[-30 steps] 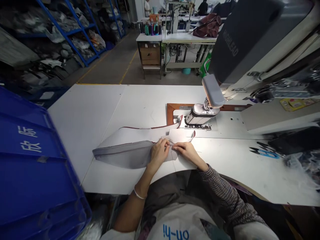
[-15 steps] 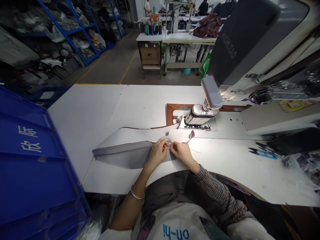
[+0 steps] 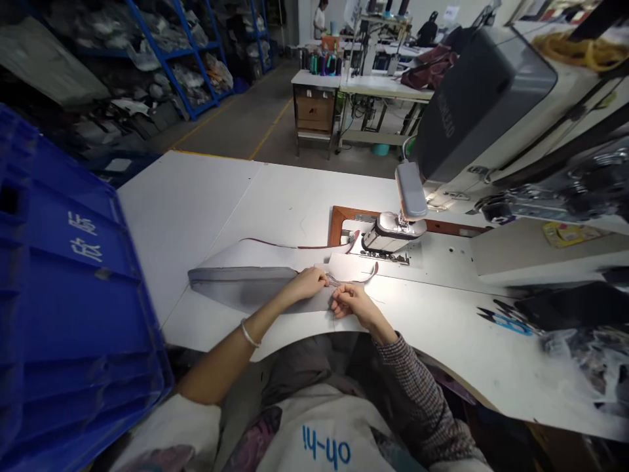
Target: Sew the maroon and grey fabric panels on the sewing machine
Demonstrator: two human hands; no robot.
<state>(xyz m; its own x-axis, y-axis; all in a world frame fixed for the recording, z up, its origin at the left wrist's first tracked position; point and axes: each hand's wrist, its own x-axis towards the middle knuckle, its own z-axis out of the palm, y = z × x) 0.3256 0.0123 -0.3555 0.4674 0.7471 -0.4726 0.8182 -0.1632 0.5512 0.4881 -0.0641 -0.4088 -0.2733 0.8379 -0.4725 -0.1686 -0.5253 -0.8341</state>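
A grey and white sewn piece (image 3: 250, 280) with dark red edging lies across the white table, a long seamed strip running along its left part. My left hand (image 3: 310, 282) is closed in a pinch at the edge of this piece, near its middle. Just right of it, my right hand (image 3: 354, 304) is closed with curled fingers, over the near edge of the piece. Whatever the right fingers hold is too small to make out. The narrow right end of the piece curls up beside the sewing machine's raised arm (image 3: 388, 236).
The sewing machine head (image 3: 486, 98) overhangs the right side. Blue-handled snips (image 3: 511, 322) lie at the right, by a clear plastic bag (image 3: 584, 360). A blue crate (image 3: 83, 314) stands at the left table edge. Other people are at the back.
My right hand has drawn slightly down, away from my left hand, and its fingers have curled. The left hand stays at the piece, its forearm lying flatter. The camera view has shifted.
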